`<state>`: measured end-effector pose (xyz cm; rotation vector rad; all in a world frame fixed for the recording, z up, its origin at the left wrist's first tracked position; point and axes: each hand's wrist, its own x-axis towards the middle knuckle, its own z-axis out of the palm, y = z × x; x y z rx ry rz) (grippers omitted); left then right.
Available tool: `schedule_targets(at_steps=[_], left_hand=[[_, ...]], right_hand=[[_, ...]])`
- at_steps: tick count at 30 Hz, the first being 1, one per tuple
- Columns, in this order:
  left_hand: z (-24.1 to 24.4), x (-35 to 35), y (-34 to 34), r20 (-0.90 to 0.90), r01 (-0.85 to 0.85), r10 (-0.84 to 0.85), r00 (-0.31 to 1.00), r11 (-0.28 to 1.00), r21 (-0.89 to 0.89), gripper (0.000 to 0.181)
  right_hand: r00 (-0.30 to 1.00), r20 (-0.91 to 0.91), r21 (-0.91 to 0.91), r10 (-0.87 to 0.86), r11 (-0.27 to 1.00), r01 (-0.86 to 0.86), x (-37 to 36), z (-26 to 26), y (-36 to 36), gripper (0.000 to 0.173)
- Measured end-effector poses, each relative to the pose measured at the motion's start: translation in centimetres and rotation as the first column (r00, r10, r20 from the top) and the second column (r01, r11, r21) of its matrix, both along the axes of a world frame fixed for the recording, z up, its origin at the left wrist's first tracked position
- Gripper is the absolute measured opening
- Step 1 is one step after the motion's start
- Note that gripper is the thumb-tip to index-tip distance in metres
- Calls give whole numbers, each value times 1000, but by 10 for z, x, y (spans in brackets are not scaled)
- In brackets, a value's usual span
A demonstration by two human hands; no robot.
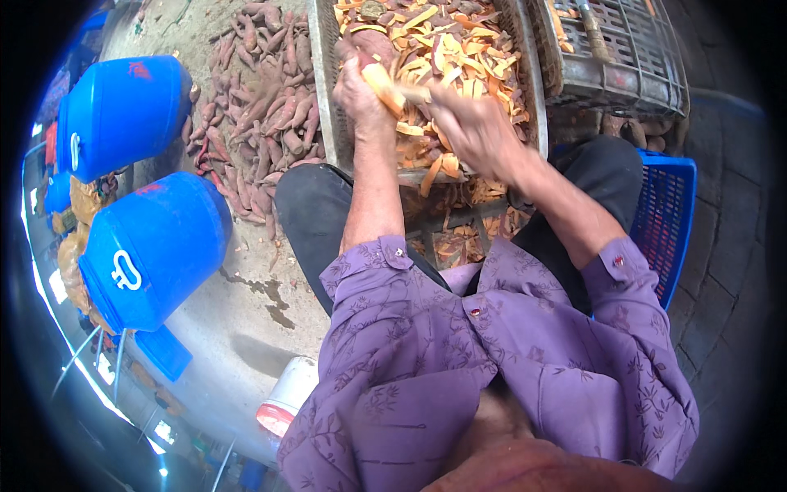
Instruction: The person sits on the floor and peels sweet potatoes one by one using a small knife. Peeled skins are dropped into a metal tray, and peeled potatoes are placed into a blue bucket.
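My left hand grips a sweet potato, whose near end is bare orange flesh. Reddish-purple skin shows just beyond my fingers. My right hand is blurred by motion and closed around a small tool at the bared end. The blur hides whether that tool is a knife or a peeler. Both hands are over a plastic crate heaped with orange and purple peelings.
Unpeeled sweet potatoes lie piled on the concrete floor at left. Two blue plastic barrels stand further left. An upturned-looking grey crate bears a handled tool. A blue basket and a white bucket flank me.
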<state>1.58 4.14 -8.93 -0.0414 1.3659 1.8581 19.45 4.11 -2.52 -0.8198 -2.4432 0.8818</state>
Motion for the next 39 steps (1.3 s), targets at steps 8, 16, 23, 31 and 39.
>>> schedule_targets(at_steps=[8,16,23,31,39], left_hand=[[-6,-4,7,216,-94,71,974,991,99,32],[60,-19,-10,-5,323,-331,944,919,227,26],[124,-24,-55,-220,783,-791,571,605,-147,59],[150,-37,-62,-157,806,-960,234,281,-521,49],[144,-49,-75,-133,723,-985,107,169,-670,40]], right_hand=[[984,-50,-29,-168,986,167,6,26,-4,25],[996,-10,-273,-91,958,85,38,36,-4,55],[996,-71,292,-60,953,78,40,42,52,17],[962,-108,690,251,715,-109,-27,46,54,35],[998,56,637,8,770,-41,-9,23,117,23]])
